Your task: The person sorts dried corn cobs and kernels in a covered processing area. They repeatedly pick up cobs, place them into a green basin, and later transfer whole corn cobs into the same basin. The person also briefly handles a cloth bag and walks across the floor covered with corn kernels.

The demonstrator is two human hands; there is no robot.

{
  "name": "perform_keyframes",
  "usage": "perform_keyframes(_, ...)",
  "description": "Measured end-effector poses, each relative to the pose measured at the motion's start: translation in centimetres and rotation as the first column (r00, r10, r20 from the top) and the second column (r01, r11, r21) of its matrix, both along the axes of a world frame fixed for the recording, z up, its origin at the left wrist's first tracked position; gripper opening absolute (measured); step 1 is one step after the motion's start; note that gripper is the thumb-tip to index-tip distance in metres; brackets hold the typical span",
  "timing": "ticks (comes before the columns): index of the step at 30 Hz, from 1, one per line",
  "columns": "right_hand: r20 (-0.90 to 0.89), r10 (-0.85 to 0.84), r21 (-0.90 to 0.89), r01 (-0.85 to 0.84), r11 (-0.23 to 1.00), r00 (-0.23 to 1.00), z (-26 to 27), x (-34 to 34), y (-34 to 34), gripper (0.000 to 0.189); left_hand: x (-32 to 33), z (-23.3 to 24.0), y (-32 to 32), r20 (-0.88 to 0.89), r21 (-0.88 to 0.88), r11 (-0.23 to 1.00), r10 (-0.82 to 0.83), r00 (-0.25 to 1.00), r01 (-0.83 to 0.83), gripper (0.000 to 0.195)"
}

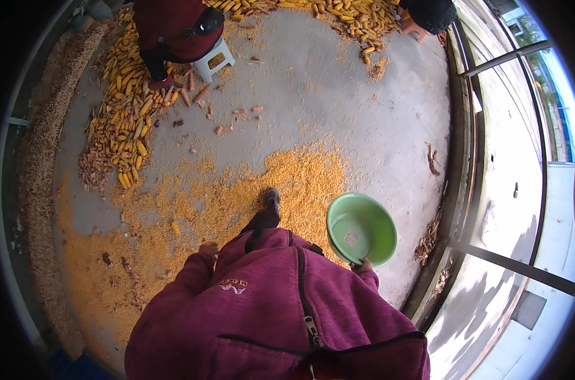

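My right hand (363, 265) grips the near rim of a green plastic basin (385, 228), which is tilted at my right side. A pale label sticks to the basin's inner bottom; I see nothing else inside. My left hand (209, 249) hangs by my left hip above the floor, its fingers partly hidden, so whether they are closed does not show. Loose yellow corn kernels (306, 175) cover the concrete floor around my shoe (271, 198). A single corn cob (175, 227) lies among them, left of my leg.
Ahead on the left, a person (178, 28) sits on a white plastic stool (214, 59) beside piled corn ears (126, 90). Another person (430, 16) sits at the far right near more ears (354, 19). Stripped cobs (202, 93) litter the floor. A window frame (468, 142) runs along the right.
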State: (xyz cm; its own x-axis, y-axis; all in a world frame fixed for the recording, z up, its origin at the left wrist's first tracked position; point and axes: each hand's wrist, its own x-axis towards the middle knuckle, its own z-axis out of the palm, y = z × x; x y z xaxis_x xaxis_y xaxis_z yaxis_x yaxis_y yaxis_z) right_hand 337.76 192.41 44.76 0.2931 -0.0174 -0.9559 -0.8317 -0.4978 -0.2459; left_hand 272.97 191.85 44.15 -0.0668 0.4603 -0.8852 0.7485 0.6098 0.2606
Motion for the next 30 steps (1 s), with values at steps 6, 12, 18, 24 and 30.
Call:
perform_keyframes(6, 0.208, 0.736, -0.221, -0.702, 0.677, 0.645, 2.3, -0.5, 0.0, 0.038, 4.9, 6.2, 23.2, 0.391, 0.011, 0.813, 0.532, 0.751, -0.582, 0.049)
perform_keyframes(12, 0.030, -0.085, -0.150, 0.088, 0.985, 0.996, -2.1, 0.9, 11.8, 0.037, 6.5, 3.5, 32.7, 0.332, 0.048, 0.890, 0.414, 0.848, -0.453, 0.048)
perform_keyframes(18, 0.009, -0.126, -0.126, 0.126, 0.984, 0.992, -5.3, 6.0, 33.5, 0.037, 2.5, -2.3, 33.3, 0.078, 0.221, 0.969, -0.131, 0.988, 0.111, 0.029)
perform_keyframes(24, 0.068, 0.264, 0.054, -0.268, 0.962, 0.962, -2.6, 6.0, 60.9, 0.029, 6.9, -3.1, 35.5, 0.266, -0.029, 0.846, 0.519, 0.812, -0.532, 0.012)
perform_keyframes(30, 0.128, 0.549, 0.261, -0.562, 0.785, 0.826, 2.2, -1.6, 82.0, 0.037, 9.8, -2.0, 47.4, 0.232, -0.261, 0.634, 0.773, 0.590, -0.728, 0.025)
